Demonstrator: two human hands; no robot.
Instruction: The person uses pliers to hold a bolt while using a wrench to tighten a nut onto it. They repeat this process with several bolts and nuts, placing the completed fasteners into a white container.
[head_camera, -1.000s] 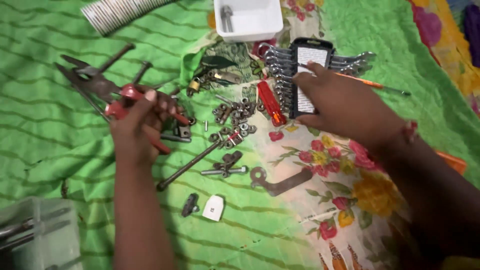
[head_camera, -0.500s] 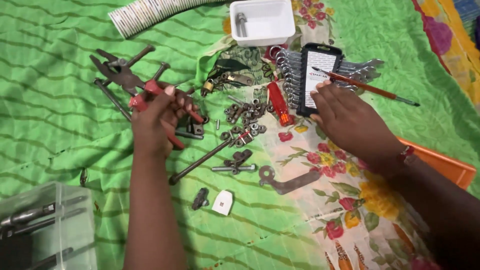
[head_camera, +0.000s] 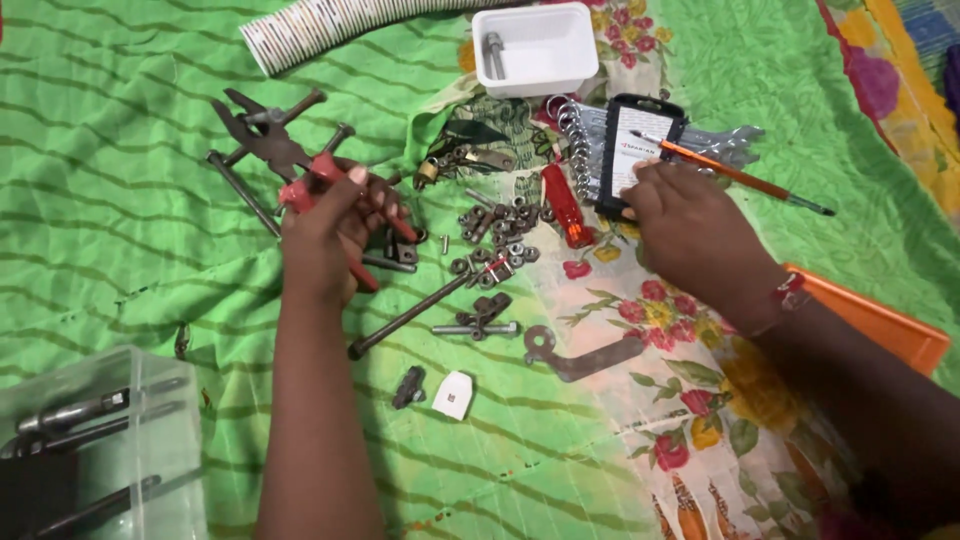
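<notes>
My left hand (head_camera: 325, 235) grips the red handles of a pair of pliers (head_camera: 270, 150), whose dark jaws point up and left over the green cloth. My right hand (head_camera: 690, 235) rests palm down on the lower end of a black wrench set holder (head_camera: 640, 135) full of shiny spanners. A red-handled screwdriver (head_camera: 565, 205) lies just left of that hand. Between my hands sits a pile of nuts and bolts (head_camera: 490, 240).
A white tub (head_camera: 540, 45) with a bolt stands at the top. A long orange-handled screwdriver (head_camera: 740, 175) lies right of the holder. A long rod (head_camera: 400, 320), a flat metal bracket (head_camera: 580, 355), a white plug (head_camera: 453, 395), a clear box of tools (head_camera: 90, 440) and an orange tray (head_camera: 880, 325) lie around.
My right hand has slid down off the middle of the wrench holder to its lower end. My left hand keeps its hold on the pliers. The view has shifted slightly.
</notes>
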